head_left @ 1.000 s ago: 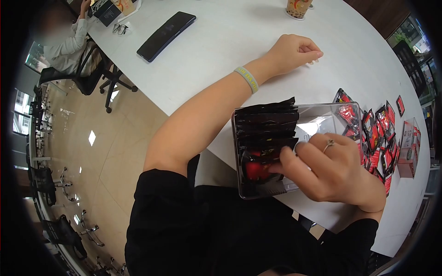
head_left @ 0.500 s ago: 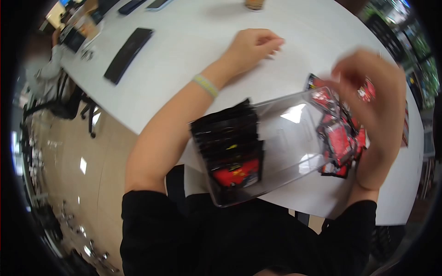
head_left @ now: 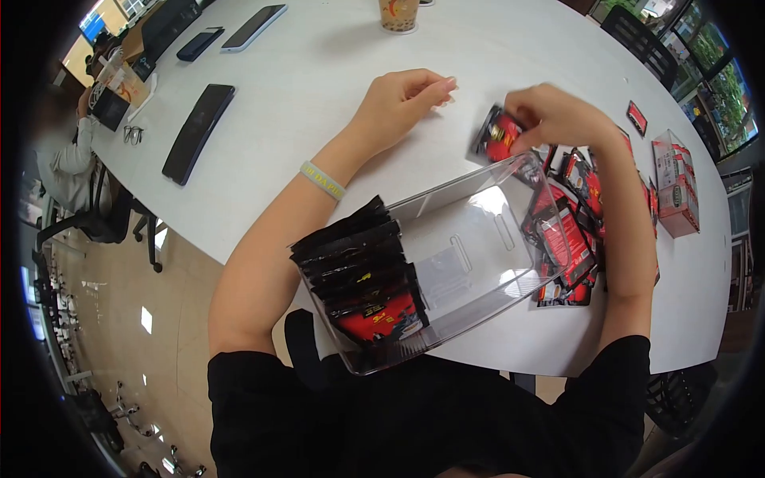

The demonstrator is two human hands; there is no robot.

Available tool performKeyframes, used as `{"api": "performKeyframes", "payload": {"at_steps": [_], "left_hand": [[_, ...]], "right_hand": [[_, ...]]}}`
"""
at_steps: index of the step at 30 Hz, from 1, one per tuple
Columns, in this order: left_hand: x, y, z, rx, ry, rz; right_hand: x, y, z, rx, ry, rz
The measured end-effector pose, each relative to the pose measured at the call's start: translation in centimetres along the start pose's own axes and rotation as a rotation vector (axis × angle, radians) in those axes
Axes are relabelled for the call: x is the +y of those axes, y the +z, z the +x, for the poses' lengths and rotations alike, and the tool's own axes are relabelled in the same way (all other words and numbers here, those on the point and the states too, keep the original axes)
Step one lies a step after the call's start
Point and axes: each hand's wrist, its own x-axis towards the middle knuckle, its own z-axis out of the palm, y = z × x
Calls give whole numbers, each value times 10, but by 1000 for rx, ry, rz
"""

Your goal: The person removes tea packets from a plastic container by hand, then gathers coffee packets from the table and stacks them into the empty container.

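Observation:
My right hand (head_left: 562, 119) is closed on a red-and-black sachet (head_left: 499, 137), which it holds above the table by the far edge of a clear plastic bin (head_left: 470, 328). My left hand (head_left: 402, 103) rests on the table with its fingers curled in and nothing visible in them. A tight row of upright black-and-red sachets (head_left: 374, 275) fills the left end of the bin, in front of my left forearm. Beyond the bin's right end, partly under my right forearm, lies a loose pile of red-and-black sachets (head_left: 567, 239).
A red-and-white printed box (head_left: 677, 191) stands at the right, with a single sachet (head_left: 637, 118) farther back. Phones (head_left: 199, 134) (head_left: 253, 29) lie at the left and back. A drink cup (head_left: 398, 14) stands at the far side. Another person (head_left: 76, 163) sits at the left.
My right hand has moved left and down from above the pile and now holds a sachet. My left hand stays curled on the table. The whole view has shifted slightly.

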Motion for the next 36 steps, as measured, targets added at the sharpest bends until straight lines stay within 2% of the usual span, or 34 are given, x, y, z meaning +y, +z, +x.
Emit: {"api": "performKeyframes", "payload": {"at_steps": [1, 3, 4, 5, 8, 9, 10, 11, 12, 13, 14, 15, 16, 18, 21, 24, 28, 30, 36], "left_hand": [[-2, 1, -1, 9, 12, 30], [-4, 0, -1, 20, 22, 39], [-5, -2, 0, 23, 50, 43], [-3, -3, 0, 46, 31, 52], [-4, -3, 1, 42, -5, 15], [-8, -3, 3, 28, 5, -8], [-9, -2, 4, 12, 17, -31], [-9, -2, 4, 17, 9, -49], [-9, -3, 4, 30, 8, -48], [-8, -3, 4, 30, 18, -45], [-8, -3, 4, 28, 26, -41], [-7, -2, 3, 32, 20, -40], [-6, -1, 3, 34, 24, -20], [-4, -1, 3, 42, 30, 1], [-4, 1, 4, 44, 22, 1], [-5, 0, 4, 46, 33, -5], [-5, -1, 3, 38, 25, -2], [-4, 1, 4, 34, 35, 4], [-4, 1, 3, 33, 26, 42]], "right_hand": [[0, -4, -1, 119, -103, -42], [-16, -7, -10, 398, -217, 62], [-24, -14, -16, 418, -127, 178], [-32, -15, -23, 492, -183, 333], [-56, -17, -42, 685, -440, 443], [-64, -15, -50, 667, -486, 416], [-76, -7, -51, 619, -669, 415], [-90, 1, -58, 550, -705, 429], [-116, 23, -64, 726, -539, 481], [-130, 35, -74, 688, -392, 458], [-132, 31, -79, 414, -490, 284], [-145, 41, -81, 391, -543, 291], [-151, 48, -81, 390, -633, 84], [-154, 59, -81, 252, -730, -49], [-154, 71, -80, 124, -690, 9], [-153, 74, -76, 185, -666, 153], [-153, 78, -78, 202, -620, 159], [-152, 84, -84, 307, -563, -293], [-157, 75, -84, 488, -571, -464]]}}
